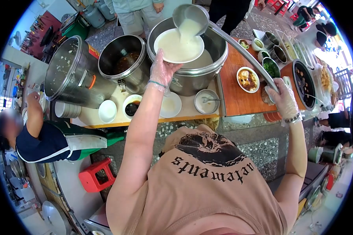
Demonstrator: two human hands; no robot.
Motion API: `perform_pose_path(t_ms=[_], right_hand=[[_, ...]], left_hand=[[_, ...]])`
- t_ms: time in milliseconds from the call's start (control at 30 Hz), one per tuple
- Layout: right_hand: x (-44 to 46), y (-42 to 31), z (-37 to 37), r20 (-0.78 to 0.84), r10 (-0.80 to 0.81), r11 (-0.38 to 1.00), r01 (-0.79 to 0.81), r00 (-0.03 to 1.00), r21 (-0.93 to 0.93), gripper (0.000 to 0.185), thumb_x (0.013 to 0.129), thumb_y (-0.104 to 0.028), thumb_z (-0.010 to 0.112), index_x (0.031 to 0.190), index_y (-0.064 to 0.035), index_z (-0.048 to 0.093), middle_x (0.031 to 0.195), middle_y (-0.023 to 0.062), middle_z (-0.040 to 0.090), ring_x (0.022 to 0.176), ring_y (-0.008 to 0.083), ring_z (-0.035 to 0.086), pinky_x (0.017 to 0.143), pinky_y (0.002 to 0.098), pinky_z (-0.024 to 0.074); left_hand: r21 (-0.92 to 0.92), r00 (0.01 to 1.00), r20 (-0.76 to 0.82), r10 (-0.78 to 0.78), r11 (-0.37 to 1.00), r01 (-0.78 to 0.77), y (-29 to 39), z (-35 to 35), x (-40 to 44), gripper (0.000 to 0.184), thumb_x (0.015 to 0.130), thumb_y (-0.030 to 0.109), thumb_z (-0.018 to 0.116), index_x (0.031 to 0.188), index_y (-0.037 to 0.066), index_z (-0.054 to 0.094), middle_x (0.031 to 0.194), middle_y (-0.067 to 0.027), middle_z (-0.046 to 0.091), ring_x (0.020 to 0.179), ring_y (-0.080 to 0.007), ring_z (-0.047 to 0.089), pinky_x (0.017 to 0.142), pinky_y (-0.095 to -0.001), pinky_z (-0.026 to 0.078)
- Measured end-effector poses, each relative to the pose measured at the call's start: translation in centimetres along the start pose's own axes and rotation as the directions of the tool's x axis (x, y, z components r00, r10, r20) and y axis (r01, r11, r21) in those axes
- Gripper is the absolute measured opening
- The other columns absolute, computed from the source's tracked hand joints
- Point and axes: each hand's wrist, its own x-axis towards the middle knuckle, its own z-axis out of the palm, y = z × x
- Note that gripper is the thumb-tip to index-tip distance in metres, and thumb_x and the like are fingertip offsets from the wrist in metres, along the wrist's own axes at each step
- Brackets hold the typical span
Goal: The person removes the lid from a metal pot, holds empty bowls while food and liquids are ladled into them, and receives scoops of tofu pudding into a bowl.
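Note:
My left hand [163,72], in a clear plastic glove, grips a white bowl [161,41] from below, over the near side of a large steel pot [192,80]. The bowl is nearly full of a creamy white liquid. My right hand [283,96], also gloved, is closed around the long handle of a big steel ladle [184,13]. The ladle's cup is tilted above the bowl, and white liquid runs from it into the bowl. More pale liquid [203,58] shows inside the pot.
Left stand a pot of brown stew [123,64] and a tall steel pot [72,74]. White bowls [107,111] and a small steel pan [207,102] line the counter. A filled bowl [248,80] sits on the wooden board. A co-worker [39,137] is at left; a red stool [97,175] stands behind.

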Motion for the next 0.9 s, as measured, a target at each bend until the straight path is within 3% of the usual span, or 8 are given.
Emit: perform_pose_path(t_ms=[67, 300, 500, 600, 667, 733, 800, 900], right_hand=[[-0.3, -0.6, -0.2, -0.073, -0.051, 0.996, 0.046, 0.996, -0.072, 0.028, 0.085, -0.018, 0.063, 0.106, -0.0013, 0.053, 0.069, 0.0023, 0.053, 0.061, 0.0082, 0.049, 0.055, 0.0255, 0.0416], [-0.8, -1.2, -0.8, -0.217, -0.084, 0.996, 0.086, 0.972, 0.000, 0.026, 0.084, -0.013, 0.064, 0.105, -0.0023, 0.053, 0.072, 0.0029, 0.056, 0.055, 0.0071, 0.052, 0.049, 0.0239, 0.0428], [-0.9, -0.5, 0.2, -0.297, -0.208, 0.978, 0.202, 0.932, -0.049, 0.025, 0.084, -0.012, 0.064, 0.105, -0.0015, 0.053, 0.074, 0.0031, 0.058, 0.059, 0.0055, 0.052, 0.052, 0.0228, 0.0439], [-0.6, 1.2, 1.4, -0.143, -0.026, 0.988, 0.047, 0.989, 0.145, 0.023, 0.084, -0.012, 0.063, 0.104, -0.0029, 0.054, 0.078, 0.0005, 0.056, 0.070, 0.0079, 0.051, 0.063, 0.0241, 0.0439], [0.0, 3.1, 2.6, 0.014, -0.067, 0.930, 0.058, 0.998, 0.362, 0.027, 0.086, -0.020, 0.062, 0.104, -0.0020, 0.054, 0.078, -0.0010, 0.050, 0.075, 0.0068, 0.046, 0.068, 0.0229, 0.0401], [-0.2, 0.2, 2.0, 0.176, 0.146, 0.916, -0.201, 0.973, 0.348, 0.030, 0.087, -0.028, 0.059, 0.104, -0.0040, 0.055, 0.070, -0.0037, 0.047, 0.063, 0.0040, 0.043, 0.055, 0.0196, 0.0360], [0.6, -0.2, 1.8, 0.284, 0.239, 0.799, -0.354, 0.929, 0.486, 0.031, 0.087, -0.033, 0.058, 0.105, -0.0069, 0.056, 0.063, -0.0069, 0.044, 0.051, 0.0014, 0.037, 0.042, 0.0180, 0.0275], [3.4, -1.5, 1.9, 0.258, 0.283, 0.842, -0.368, 0.924, 0.393, 0.030, 0.086, -0.031, 0.059, 0.101, -0.0060, 0.057, 0.060, -0.0080, 0.042, 0.045, 0.0014, 0.034, 0.038, 0.0180, 0.0236]], left_hand=[[0.007, 1.000, 0.011, -0.002, 1.000, 0.002, 0.0, 0.0, 0.1, 0.054, 0.092, 0.043, 0.046, 0.132, 0.008, 0.037, 0.128, -0.0127, 0.048, 0.111, -0.0297, 0.053, 0.084, -0.0467, 0.051], [-0.009, 1.000, 0.009, -0.005, 1.000, 0.005, -0.3, -0.1, 0.6, 0.053, 0.093, 0.042, 0.044, 0.133, 0.007, 0.037, 0.129, -0.0136, 0.047, 0.113, -0.0301, 0.052, 0.086, -0.0476, 0.050], [0.020, 1.000, 0.007, -0.014, 1.000, 0.014, -0.2, 0.3, 0.8, 0.054, 0.093, 0.044, 0.045, 0.131, 0.006, 0.038, 0.128, -0.0131, 0.047, 0.112, -0.0292, 0.052, 0.087, -0.0469, 0.050], [0.022, 1.000, -0.013, -0.001, 1.000, 0.001, -0.3, 0.2, 0.9, 0.056, 0.092, 0.044, 0.046, 0.131, 0.006, 0.038, 0.128, -0.0127, 0.048, 0.112, -0.0293, 0.052, 0.087, -0.0469, 0.050], [0.031, 1.000, 0.002, -0.018, 0.999, 0.018, -0.2, -0.1, 1.0, 0.056, 0.092, 0.045, 0.046, 0.132, 0.006, 0.038, 0.127, -0.0124, 0.049, 0.113, -0.0293, 0.052, 0.087, -0.0469, 0.050], [0.041, 1.000, -0.003, -0.015, 0.999, 0.015, -0.1, -0.2, 0.6, 0.056, 0.091, 0.045, 0.046, 0.132, 0.007, 0.037, 0.128, -0.0127, 0.048, 0.113, -0.0295, 0.052, 0.087, -0.0471, 0.050], [0.055, 1.000, -0.006, -0.025, 0.998, 0.025, -0.1, -0.3, 0.1, 0.057, 0.091, 0.045, 0.046, 0.132, 0.007, 0.037, 0.128, -0.0129, 0.048, 0.113, -0.0298, 0.051, 0.087, -0.0472, 0.049], [0.044, 1.000, -0.006, -0.009, 0.999, 0.009, 0.1, -0.6, -0.6, 0.057, 0.091, 0.043, 0.048, 0.133, 0.006, 0.037, 0.129, -0.0155, 0.047, 0.115, -0.0314, 0.051, 0.090, -0.0502, 0.046]])
